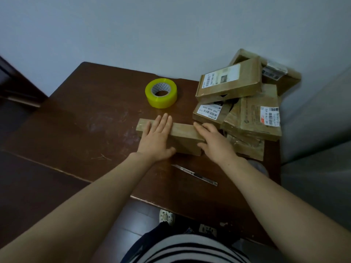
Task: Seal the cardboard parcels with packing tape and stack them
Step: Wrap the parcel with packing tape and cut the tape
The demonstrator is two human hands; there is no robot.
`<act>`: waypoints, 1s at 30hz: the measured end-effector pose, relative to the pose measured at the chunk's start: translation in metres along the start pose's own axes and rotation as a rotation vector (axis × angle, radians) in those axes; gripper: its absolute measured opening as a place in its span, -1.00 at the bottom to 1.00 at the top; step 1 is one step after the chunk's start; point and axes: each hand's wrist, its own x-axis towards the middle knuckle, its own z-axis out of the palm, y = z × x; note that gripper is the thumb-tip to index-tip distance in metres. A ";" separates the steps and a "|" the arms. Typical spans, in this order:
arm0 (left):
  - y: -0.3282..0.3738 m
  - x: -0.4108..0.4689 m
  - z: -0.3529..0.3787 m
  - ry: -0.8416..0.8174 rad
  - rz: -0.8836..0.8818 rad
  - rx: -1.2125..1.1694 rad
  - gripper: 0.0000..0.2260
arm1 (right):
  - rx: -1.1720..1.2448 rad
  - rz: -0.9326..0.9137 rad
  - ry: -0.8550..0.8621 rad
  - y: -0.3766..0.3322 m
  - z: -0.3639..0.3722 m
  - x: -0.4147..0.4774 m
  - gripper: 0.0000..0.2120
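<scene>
A flat cardboard parcel [183,136] stands on its long edge in the middle of the dark wooden table [76,120]. My left hand [156,137] lies flat over its left part, fingers straight across the top edge. My right hand [213,141] presses on its right end, fingers over the top and thumb against the near face. A yellow-tinted roll of packing tape [161,93] lies flat just behind the parcel. A loose pile of cardboard parcels with white shipping labels [239,103] fills the table's right side.
A metal utility knife [195,175] lies on the table near the front edge, between my forearms. A grey wall runs behind the table. A grey surface borders the table on the right. Dark floor lies to the left and below.
</scene>
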 end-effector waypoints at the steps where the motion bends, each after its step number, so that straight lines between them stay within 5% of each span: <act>1: -0.005 0.003 0.000 0.002 0.033 -0.020 -0.15 | 0.037 0.002 0.009 0.001 -0.001 0.002 -0.35; 4: -0.023 0.010 -0.006 0.047 0.049 -0.065 -0.27 | 0.188 0.028 -0.009 0.005 -0.006 0.008 -0.37; 7: -0.047 0.015 -0.020 0.154 -0.322 -0.397 -0.43 | 0.306 0.091 0.085 0.008 -0.014 0.009 -0.41; 10: -0.053 0.020 -0.035 0.103 -0.697 -1.150 -0.37 | 0.343 0.072 0.232 0.004 -0.016 0.006 -0.43; 13: -0.052 0.030 -0.054 -0.119 -0.711 -1.732 -0.67 | 0.368 0.034 0.342 -0.003 -0.010 0.003 -0.43; 15: -0.055 0.036 -0.060 -0.194 -0.623 -1.805 -0.74 | 0.631 0.126 0.372 -0.004 -0.005 0.002 -0.44; 17: -0.060 0.038 -0.059 -0.245 -0.530 -1.829 -0.64 | 1.132 0.286 0.407 -0.008 -0.004 0.004 -0.48; 19: -0.065 0.037 -0.056 -0.291 -0.414 -1.822 -0.52 | 1.383 0.404 0.394 -0.010 -0.004 0.009 -0.55; 24: -0.074 0.043 -0.053 -0.283 -0.228 -1.945 -0.58 | 1.285 0.445 0.398 -0.023 0.002 0.020 -0.72; 27: -0.081 0.050 -0.049 -0.253 -0.263 -2.007 -0.66 | 1.257 0.448 0.427 -0.031 0.007 0.026 -0.70; 30: -0.085 0.053 -0.041 -0.144 -0.363 -1.807 -0.61 | 1.266 0.435 0.417 -0.037 0.012 0.034 -0.72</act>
